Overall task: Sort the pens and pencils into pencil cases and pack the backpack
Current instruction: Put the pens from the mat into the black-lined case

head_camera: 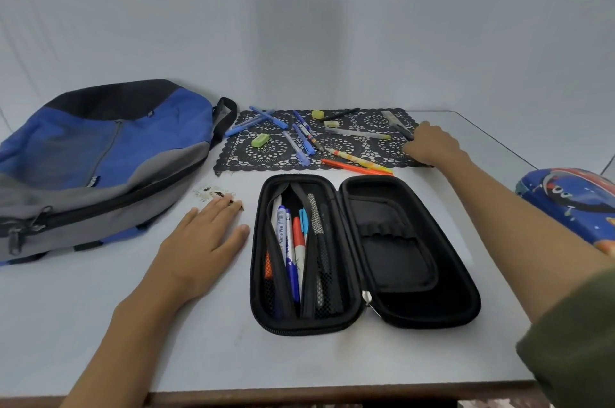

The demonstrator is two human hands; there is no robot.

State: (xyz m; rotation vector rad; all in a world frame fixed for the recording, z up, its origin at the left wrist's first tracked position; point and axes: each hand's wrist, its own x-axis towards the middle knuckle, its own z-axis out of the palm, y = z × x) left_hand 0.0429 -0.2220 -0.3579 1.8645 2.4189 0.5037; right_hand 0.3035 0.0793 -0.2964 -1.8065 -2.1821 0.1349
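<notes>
Right hand (429, 145) on mat (266, 158) among pens (356, 167)

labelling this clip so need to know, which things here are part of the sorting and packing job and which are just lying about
Part of the job: blue backpack; open black pencil case; blue printed pencil case; loose pens and pencils.
Just lying about: black lace mat; green eraser; yellow eraser; small sticker.

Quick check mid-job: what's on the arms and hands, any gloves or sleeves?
No gloves, rings or watch: the left hand and right hand are bare. An olive-green sleeve shows on the right arm at the frame's corner; the left arm shows no sleeve.
</notes>
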